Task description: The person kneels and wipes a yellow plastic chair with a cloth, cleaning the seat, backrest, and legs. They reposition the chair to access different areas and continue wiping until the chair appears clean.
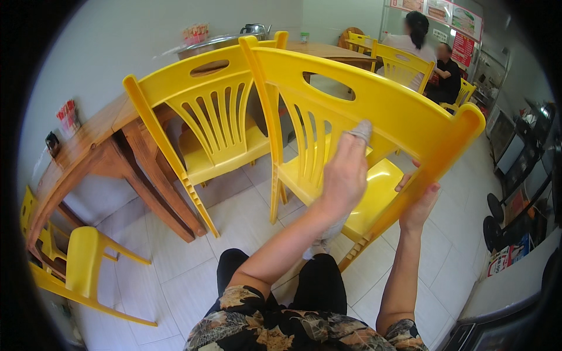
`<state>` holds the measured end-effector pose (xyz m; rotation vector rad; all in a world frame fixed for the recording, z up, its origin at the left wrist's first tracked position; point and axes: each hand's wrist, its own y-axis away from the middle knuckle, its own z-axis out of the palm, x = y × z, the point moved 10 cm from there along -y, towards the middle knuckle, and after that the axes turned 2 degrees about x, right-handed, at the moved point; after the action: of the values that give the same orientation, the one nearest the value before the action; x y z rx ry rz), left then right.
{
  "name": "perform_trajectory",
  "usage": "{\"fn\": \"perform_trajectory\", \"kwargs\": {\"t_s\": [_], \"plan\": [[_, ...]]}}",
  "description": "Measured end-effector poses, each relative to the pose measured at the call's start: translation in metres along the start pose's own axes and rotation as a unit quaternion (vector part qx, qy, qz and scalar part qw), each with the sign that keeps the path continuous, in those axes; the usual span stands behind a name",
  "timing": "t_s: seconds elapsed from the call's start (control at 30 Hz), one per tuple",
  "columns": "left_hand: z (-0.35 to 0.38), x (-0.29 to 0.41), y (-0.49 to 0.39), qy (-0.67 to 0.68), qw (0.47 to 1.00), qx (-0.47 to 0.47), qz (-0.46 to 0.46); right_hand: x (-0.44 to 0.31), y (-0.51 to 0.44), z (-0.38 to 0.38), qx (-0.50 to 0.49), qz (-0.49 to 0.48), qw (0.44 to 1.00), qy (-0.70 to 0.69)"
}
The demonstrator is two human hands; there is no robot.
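Note:
Directly in front of me stands a yellow plastic chair (395,105), its slatted backrest turned towards me. My left hand (347,175) presses a grey cloth (362,130) against the slats below the top rail. More of the cloth hangs down under the wrist. On the right, my right hand (417,206) grips the side post of the same backrest, thumb on the near side and fingertips showing past the post. A second yellow chair (197,92) stands close by on the left, beside a wooden table (103,131).
A third yellow chair (83,263) is at the lower left. Further back are a metal basin (215,44), a kettle (254,29) and another wooden table (325,50). Two people (410,39) sit at the far end. Black equipment (513,210) lines the right wall.

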<state>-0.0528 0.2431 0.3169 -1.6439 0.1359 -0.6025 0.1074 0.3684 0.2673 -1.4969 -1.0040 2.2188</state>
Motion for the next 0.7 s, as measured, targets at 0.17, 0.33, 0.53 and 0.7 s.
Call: {"fn": "perform_trajectory", "kwargs": {"t_s": [0.17,0.33,0.53,0.7], "plan": [[-0.045,-0.095,-0.025,-0.075,0.988,0.093,-0.1,0.004,-0.003,-0.005,0.001,-0.016,0.999,-0.029],[-0.088,-0.181,-0.064,-0.127,0.973,0.091,-0.168,0.008,-0.001,-0.002,-0.015,-0.01,0.999,-0.043],[-0.039,-0.079,-0.025,-0.118,0.99,0.04,-0.061,0.008,-0.004,-0.002,-0.003,-0.009,0.997,-0.079],[0.0,-0.011,0.002,0.119,0.985,-0.084,-0.088,0.018,-0.006,-0.01,-0.022,0.019,0.993,-0.111]]}}
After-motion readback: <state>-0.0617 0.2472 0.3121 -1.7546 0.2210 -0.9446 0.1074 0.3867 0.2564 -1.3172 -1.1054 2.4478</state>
